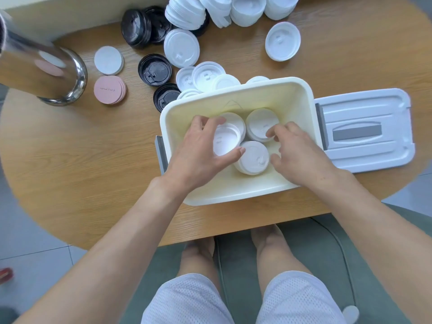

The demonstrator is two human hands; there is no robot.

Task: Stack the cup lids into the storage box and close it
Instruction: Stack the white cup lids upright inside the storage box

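Note:
The cream storage box stands open at the table's near edge. Inside it are white cup lid stacks: one at the left, one at the back right and one at the front. My left hand grips the left stack, thumb and fingers curled round its rim. My right hand reaches into the box on the right, its curled fingertips touching the back right stack. The box's grey-white cover lies flat on the table to the right of the box.
Beyond the box lie loose white lids and black lids, with tall white stacks at the back edge. A single white lid lies at the back right. Pink discs and a steel container are at the left.

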